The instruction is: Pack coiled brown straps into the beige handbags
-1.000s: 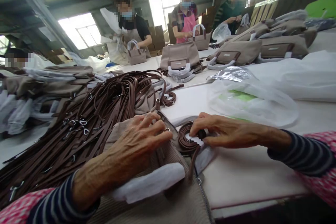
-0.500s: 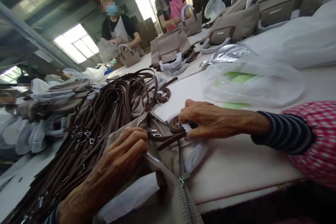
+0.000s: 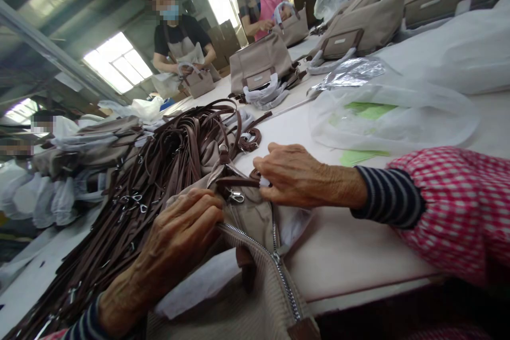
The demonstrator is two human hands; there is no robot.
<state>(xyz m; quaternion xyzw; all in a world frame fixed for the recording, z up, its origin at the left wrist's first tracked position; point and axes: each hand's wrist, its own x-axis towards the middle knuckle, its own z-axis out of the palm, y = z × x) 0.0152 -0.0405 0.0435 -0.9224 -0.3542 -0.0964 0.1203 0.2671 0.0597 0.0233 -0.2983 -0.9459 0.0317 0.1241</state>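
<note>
Leather straps (image 3: 159, 170) lay heaped at the left of my view, fitted with small metal clips, and I judged they were piled there to stay within reach of the person's left hand (image 3: 179, 228). That hand lay across a taupe handbag (image 3: 251, 218), its fingers pressed together and curled over the fabric edge, not spread. I read this as holding the bag steady and its mouth open. The bag sat on the white table (image 3: 358, 255) directly before the person, with its metal zip (image 3: 255, 243) undone along the near edge.

Just right of the left hand, a swivel clasp (image 3: 235, 196) hung from a short brown strap (image 3: 235, 182) running across the bag's opening. A small coiled strap (image 3: 250, 141) lay farther off on the table. The right hand (image 3: 303, 175) reached in from the right, fingers together and bent down over the strap's end. The thumb was hidden, so I could not tell whether it was pinching. White wrapping (image 3: 292, 223) stuck out from the bag beneath it.

Farther right lay a clear polythene bag (image 3: 390, 122), beyond a striped sleeve (image 3: 388, 196) and a pink gingham oversleeve (image 3: 450, 207).
</note>
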